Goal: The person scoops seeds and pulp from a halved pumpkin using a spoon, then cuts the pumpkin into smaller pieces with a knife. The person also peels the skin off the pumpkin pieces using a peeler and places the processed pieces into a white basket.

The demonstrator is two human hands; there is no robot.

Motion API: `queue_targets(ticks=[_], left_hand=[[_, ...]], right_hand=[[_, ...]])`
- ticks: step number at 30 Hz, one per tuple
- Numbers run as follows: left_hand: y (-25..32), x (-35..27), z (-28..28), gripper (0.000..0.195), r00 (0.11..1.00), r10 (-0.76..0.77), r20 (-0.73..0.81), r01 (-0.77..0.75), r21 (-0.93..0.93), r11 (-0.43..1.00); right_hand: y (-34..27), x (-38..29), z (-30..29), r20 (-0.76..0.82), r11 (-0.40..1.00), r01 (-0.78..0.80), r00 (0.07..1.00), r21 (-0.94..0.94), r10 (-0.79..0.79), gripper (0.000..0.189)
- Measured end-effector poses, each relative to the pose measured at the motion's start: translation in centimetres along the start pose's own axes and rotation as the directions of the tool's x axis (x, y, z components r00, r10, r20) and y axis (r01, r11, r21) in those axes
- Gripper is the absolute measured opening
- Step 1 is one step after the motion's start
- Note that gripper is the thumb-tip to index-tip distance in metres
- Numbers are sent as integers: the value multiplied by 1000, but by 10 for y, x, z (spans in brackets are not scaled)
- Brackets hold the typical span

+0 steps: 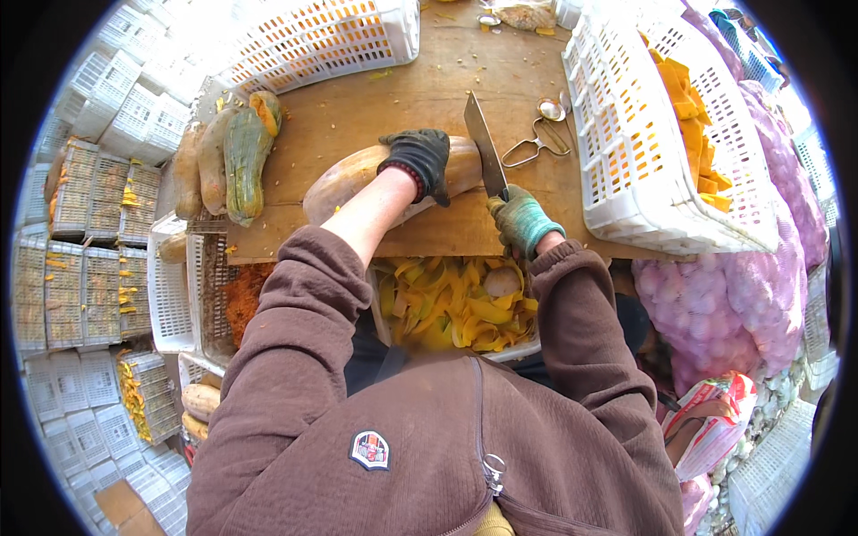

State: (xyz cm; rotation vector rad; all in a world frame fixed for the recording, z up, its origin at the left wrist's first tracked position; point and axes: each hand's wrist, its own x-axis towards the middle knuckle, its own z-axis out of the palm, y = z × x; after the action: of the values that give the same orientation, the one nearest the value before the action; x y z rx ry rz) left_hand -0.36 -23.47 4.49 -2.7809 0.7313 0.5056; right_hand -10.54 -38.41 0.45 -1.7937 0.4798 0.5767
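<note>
A long tan pumpkin (pixel 348 179) lies across the wooden table (pixel 402 90) in front of me. My left hand (pixel 419 161), in a dark glove, presses down on its top near the middle. In my right hand (pixel 526 218), wearing a green and tan glove, is the handle of a cleaver (pixel 486 147). The blade stands at the pumpkin's right end; whether it touches the skin I cannot tell. Right of the blade, a metal-framed peeler (pixel 529 151) rests on the wood, with a small round metal object (pixel 551 109) beside it.
Several whole pumpkins (pixel 248 167) lie at the table's left. A white crate (pixel 643 154) of orange pumpkin pieces (pixel 694 120) stands at the right, another crate (pixel 335 40) at the back left. Below the table edge sits a bin of yellow peelings (pixel 456 301). Purple mesh sacks (pixel 710 315) crowd the right.
</note>
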Motion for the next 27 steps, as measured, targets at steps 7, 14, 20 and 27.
queue_targets(ticks=[7, 14, 20, 27], left_hand=[[-4, 8, 9, 99, 999, 45, 28, -45, 0, 999], [7, 5, 14, 101, 1000, 8, -21, -7, 59, 998], [6, 1, 13, 92, 997, 18, -77, -17, 12, 1000], [12, 2, 17, 94, 998, -29, -57, 34, 77, 996]], right_hand=[[-18, 36, 5, 157, 978, -125, 976, -167, 152, 15], [21, 73, 22, -98, 997, -75, 992, 35, 78, 13], [27, 70, 2, 181, 949, -166, 959, -267, 219, 15], [43, 49, 24, -8, 986, -44, 999, -160, 43, 21]])
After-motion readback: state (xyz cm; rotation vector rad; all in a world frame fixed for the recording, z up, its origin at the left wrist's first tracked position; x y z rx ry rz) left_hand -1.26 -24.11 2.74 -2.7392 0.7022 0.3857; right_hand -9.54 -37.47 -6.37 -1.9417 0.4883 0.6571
